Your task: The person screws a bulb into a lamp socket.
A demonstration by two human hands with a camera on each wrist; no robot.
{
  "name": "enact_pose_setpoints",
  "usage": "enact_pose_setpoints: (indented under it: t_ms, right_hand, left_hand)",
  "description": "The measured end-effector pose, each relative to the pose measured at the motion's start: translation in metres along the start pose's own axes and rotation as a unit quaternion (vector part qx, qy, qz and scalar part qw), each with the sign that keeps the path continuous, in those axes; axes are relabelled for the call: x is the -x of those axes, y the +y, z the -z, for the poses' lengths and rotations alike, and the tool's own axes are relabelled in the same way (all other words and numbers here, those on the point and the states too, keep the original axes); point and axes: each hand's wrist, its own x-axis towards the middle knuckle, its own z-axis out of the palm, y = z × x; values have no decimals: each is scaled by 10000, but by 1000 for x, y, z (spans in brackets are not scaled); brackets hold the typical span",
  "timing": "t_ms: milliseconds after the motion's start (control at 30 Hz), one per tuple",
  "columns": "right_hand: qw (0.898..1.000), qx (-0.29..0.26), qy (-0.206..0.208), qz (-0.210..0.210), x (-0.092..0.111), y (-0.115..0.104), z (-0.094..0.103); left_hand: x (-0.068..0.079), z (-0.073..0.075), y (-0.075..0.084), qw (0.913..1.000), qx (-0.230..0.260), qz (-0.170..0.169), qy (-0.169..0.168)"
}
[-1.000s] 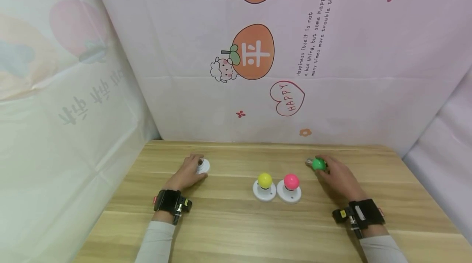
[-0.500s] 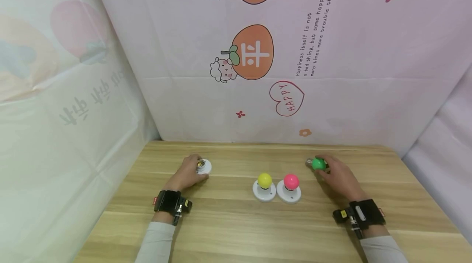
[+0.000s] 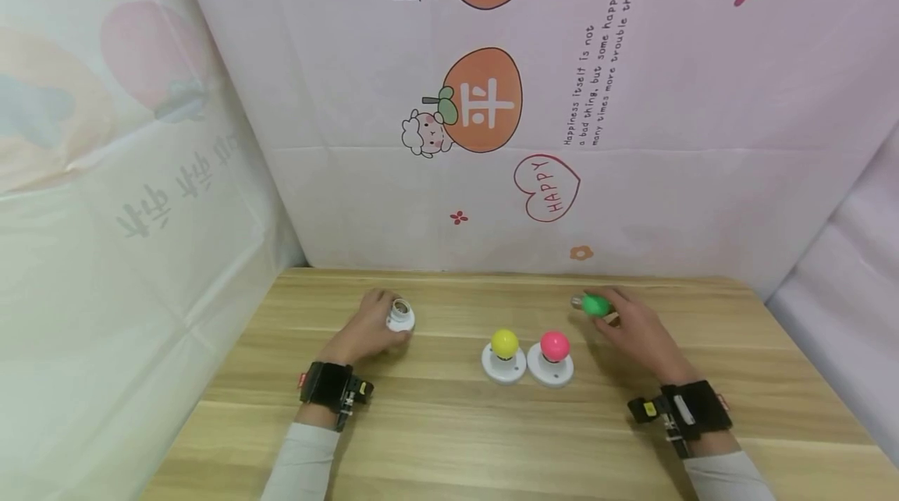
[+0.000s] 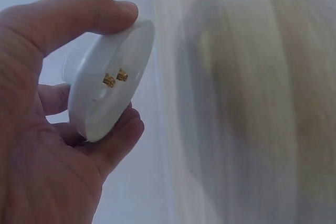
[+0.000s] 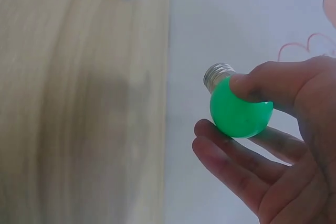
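Note:
My left hand (image 3: 371,328) grips a round white lamp holder (image 3: 401,318) by its rim, with the socket mouth facing up. The left wrist view shows the underside of the lamp holder (image 4: 118,85) with two brass terminals, held off the table between thumb and fingers. On the right side, my right hand (image 3: 641,331) pinches a green light bulb (image 3: 595,306), its metal screw cap pointing left. In the right wrist view the thumb and fingers hold the green bulb (image 5: 240,109) by its globe, above the table.
Between the hands, a yellow bulb (image 3: 504,343) and a pink bulb (image 3: 556,346) stand upright in white lamp holders, side by side. The wooden table (image 3: 449,438) ends at a printed cloth (image 3: 365,197) at the back, with more cloth at both sides.
The left hand has lifted the lamp holder and moved slightly right with it. The right hand has raised the green bulb and shifted a little left. The yellow and pink bulbs stayed put.

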Motion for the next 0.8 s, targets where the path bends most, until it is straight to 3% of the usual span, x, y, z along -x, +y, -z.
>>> enact_pose_setpoints:
  t_ms: [433, 800]
  right_hand:
    - [9985, -28, 232, 489, -6, -32, 5]
    - [9984, -5, 162, 539, -9, -53, 9]
  left_hand:
    - [3, 6, 33, 9964, -108, -839, 92]
    - [6, 8, 58, 9927, -160, -1196, 43]
